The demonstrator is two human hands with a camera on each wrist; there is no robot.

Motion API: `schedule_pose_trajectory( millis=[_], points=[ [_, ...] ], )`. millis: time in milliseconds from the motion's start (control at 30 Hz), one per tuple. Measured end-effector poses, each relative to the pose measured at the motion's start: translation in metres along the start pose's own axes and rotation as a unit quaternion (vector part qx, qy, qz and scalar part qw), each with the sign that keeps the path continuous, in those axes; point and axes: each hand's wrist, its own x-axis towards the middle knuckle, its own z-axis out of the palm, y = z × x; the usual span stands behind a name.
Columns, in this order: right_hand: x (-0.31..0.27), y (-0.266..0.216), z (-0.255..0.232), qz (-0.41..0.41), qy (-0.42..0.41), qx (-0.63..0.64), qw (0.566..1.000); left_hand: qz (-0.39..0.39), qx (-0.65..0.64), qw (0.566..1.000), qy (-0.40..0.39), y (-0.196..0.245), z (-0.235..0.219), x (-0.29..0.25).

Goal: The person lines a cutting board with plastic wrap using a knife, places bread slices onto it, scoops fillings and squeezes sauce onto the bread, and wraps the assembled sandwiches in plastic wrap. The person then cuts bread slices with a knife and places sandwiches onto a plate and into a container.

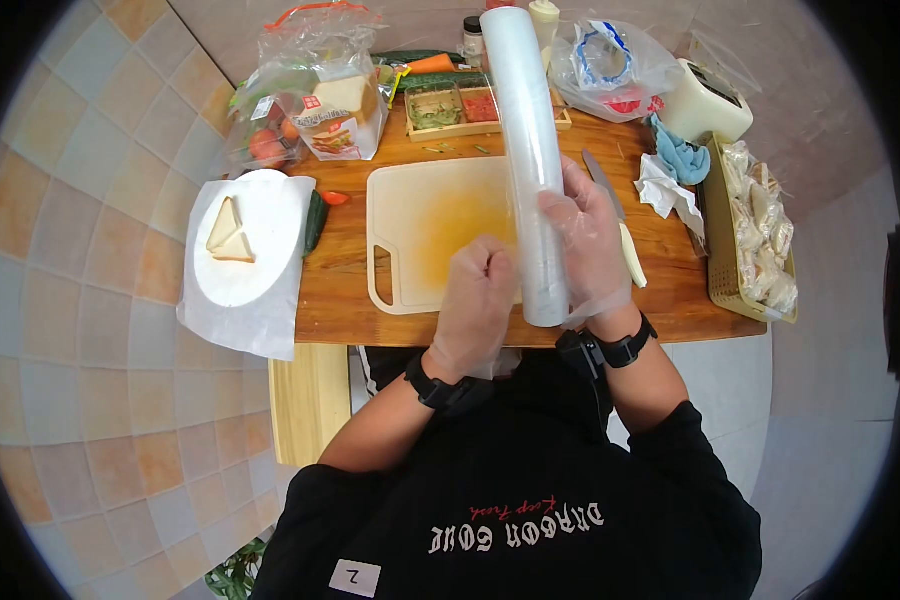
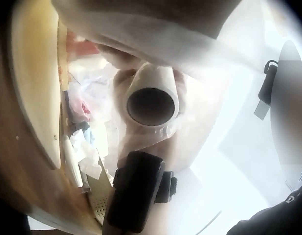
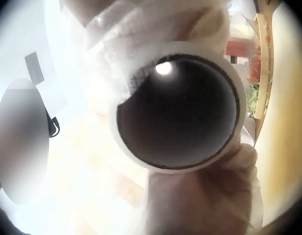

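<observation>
A long roll of clear plastic wrap [image 1: 530,130] stands tilted over the cutting board [image 1: 395,200] and the table's near edge. My gloved right hand [image 1: 592,245] grips its lower part, thumb across the front. Just left of the roll, my gloved left hand [image 1: 475,300] is closed with its thumb over curled fingers, at the loose side of the film. The open end of the cardboard core shows in the left wrist view as a round tube end [image 2: 151,106]. In the right wrist view, the core's rim [image 3: 241,105] fills the middle, with wrinkled see-through plastic overlapping it.
Left, a sandwich half [image 1: 230,240] lies on a white plate [image 1: 270,215]. A knife [image 1: 600,178] lies right of the board. Wrapped food fills a basket [image 1: 722,240] at the right. A divided tray [image 1: 460,128], a bread bag [image 1: 345,120] and vegetables line the back.
</observation>
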Motion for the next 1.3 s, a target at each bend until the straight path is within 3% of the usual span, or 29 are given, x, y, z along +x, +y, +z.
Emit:
schedule_pose_trajectory(
  millis=[267,333,467,533,600,667,700,733,900,1000,1067,1300],
  points=[
    [-0.002,0.017,-0.007,0.083,-0.018,0.095,0.992,-0.008,-0.006,0.999,0.043,-0.018,-0.003,-0.014],
    [-0.004,0.013,0.001,0.152,0.030,0.187,0.970,-0.027,-0.018,0.998,0.057,-0.022,0.000,-0.016],
    [-0.004,0.014,0.005,0.167,0.024,0.222,0.960,-0.064,-0.061,0.993,0.084,-0.028,-0.003,-0.020],
    [-0.005,0.016,0.005,0.135,-0.005,0.251,0.959,-0.067,-0.082,0.991,0.083,-0.030,-0.005,-0.021],
    [-0.010,0.019,0.004,0.133,-0.009,0.229,0.964,-0.069,-0.105,0.989,0.083,-0.027,-0.010,-0.022],
    [-0.010,0.023,0.001,0.128,-0.012,0.208,0.970,-0.127,-0.054,0.990,0.042,-0.016,-0.016,-0.024],
    [-0.007,0.026,-0.002,0.120,-0.028,0.131,0.984,-0.127,-0.054,0.990,0.042,-0.016,-0.019,-0.023],
    [-0.005,0.028,-0.002,0.112,-0.045,0.054,0.991,-0.130,-0.064,0.988,0.057,-0.015,-0.022,-0.020],
    [-0.012,0.021,0.011,0.079,-0.092,0.011,0.993,-0.150,-0.182,0.958,0.165,0.022,-0.024,0.033],
    [-0.020,0.018,0.020,0.065,-0.113,-0.037,0.991,-0.138,-0.141,0.969,0.151,0.035,-0.027,0.065],
    [-0.022,0.018,0.024,0.058,-0.111,-0.061,0.990,-0.083,-0.080,0.987,0.113,0.027,-0.028,0.077],
    [-0.028,0.021,0.018,0.113,-0.102,-0.031,0.988,-0.023,-0.062,0.987,0.143,0.010,-0.027,0.084]
  ],
)
